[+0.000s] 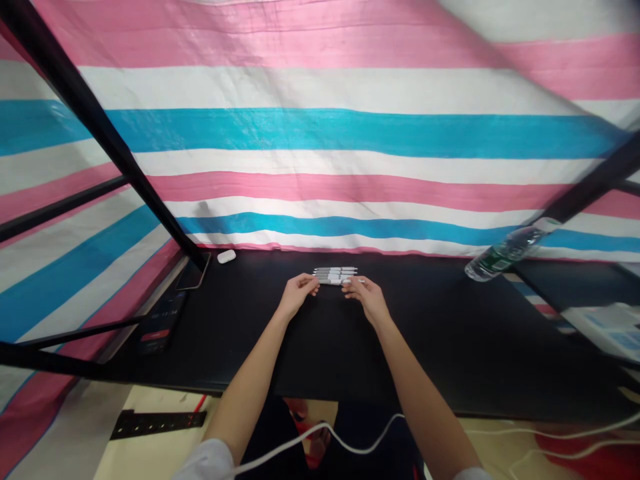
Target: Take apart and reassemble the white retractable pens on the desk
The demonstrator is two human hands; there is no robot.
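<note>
Several white-and-grey pens (335,271) lie side by side, crosswise, on the black tabletop in front of me. The nearest pen (331,282) runs between my two hands. My left hand (299,295) is closed, its thumb and fingers pinching that pen's left end. At the pen's right end, my right hand (369,298) closes its thumb and index finger on it, with the other fingers curled below. The fingers partly cover both ends of this pen.
A white earphone case (227,256), a phone (194,271) and a dark device with a lit screen (161,323) lie at the left. A clear plastic bottle (507,250) leans at the right. Black frame bars and a striped sheet (350,133) enclose the tabletop (450,340).
</note>
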